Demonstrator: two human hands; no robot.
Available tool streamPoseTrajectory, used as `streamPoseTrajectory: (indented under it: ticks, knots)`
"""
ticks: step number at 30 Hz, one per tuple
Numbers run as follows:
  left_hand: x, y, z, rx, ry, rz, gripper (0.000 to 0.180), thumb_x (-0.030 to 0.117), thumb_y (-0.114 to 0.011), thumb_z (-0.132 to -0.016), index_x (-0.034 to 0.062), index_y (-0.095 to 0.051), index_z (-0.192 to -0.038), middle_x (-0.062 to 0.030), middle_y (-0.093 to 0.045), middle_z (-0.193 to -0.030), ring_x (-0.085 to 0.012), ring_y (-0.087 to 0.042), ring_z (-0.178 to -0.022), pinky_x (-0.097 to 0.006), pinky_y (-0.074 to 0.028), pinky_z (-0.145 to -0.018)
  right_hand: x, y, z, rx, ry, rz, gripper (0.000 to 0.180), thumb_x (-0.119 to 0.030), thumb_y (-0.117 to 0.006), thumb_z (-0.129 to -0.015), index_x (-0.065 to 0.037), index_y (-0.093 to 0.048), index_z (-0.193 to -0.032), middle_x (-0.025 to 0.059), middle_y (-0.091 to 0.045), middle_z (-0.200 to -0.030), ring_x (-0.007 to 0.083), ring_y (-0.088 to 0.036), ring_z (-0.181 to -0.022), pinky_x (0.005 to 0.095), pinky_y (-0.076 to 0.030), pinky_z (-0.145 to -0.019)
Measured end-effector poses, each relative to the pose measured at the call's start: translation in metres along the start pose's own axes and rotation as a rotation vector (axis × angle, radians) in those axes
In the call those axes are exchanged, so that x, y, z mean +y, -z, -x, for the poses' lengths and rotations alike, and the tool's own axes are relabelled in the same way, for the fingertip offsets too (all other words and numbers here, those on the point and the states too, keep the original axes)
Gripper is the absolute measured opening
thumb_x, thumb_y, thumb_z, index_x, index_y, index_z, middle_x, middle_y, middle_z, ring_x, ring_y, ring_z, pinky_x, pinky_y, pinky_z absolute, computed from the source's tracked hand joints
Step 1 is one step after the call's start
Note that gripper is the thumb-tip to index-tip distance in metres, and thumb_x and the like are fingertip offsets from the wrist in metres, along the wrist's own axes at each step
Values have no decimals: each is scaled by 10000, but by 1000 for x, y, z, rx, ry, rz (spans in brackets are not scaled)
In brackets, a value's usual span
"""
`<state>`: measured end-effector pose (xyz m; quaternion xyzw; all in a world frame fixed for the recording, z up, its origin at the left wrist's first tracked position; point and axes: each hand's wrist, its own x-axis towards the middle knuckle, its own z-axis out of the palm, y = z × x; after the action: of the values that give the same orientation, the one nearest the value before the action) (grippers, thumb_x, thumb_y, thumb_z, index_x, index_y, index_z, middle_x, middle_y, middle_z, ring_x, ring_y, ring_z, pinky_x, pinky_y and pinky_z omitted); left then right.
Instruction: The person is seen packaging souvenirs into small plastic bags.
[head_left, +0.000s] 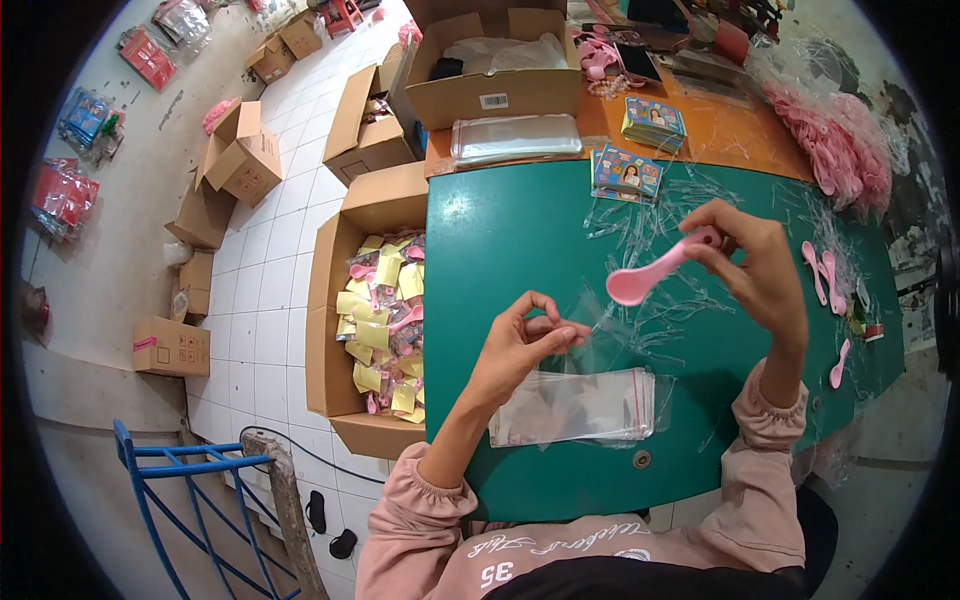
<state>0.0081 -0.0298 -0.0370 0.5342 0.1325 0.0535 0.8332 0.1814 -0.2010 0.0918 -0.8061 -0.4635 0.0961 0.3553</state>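
Between the thumb and fingers of my right hand (pixel 748 262) is the handle of a pink spoon (pixel 636 285), its bowl pointing left above the table. My left hand (pixel 520 345), fingers pinched together, grips a thin clear plastic bag (pixel 597 335) that hangs out toward the spoon's bowl. Bag and spoon are apart. Just below the left hand lies a stack of clear plastic bags (pixel 575 407) on the green table (pixel 510 255). Several more pink spoons (pixel 834 280) lie at the table's right side.
Two stacks of printed cards (pixel 627 174) lie toward the back, with clear plastic strips (pixel 650 325) scattered nearby. Left of the table stands a carton (pixel 322 330) full of packed pink spoons and yellow cards. Another open carton (pixel 493 98) and bagged pink items (pixel 840 140) are behind.
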Motion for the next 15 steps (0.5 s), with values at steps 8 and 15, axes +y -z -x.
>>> streamPoseTrajectory:
  ticks: [8, 15]
  knots:
    - [1, -2, 2, 127, -53, 40, 226, 48, -625, -806, 49, -469, -970, -143, -645, -921, -125, -610, -810, -229, -471, -679, -11, -37, 5, 171, 158, -99, 105, -74, -615, -787, 2, -581, -851, 96, -585, -721, 152, -543, -597, 262, -426, -549]
    - [6, -6, 4, 98, -48, 20, 304, 108, -611, -831, 18, -463, -1081, -119, -638, -971, -106, -592, -858, -221, -469, -711, -9, -52, 5, 29, 238, -97, 130, -72, -611, -799, 2, -550, -887, 98, -579, -702, 154, -586, -630, 257, -451, -565]
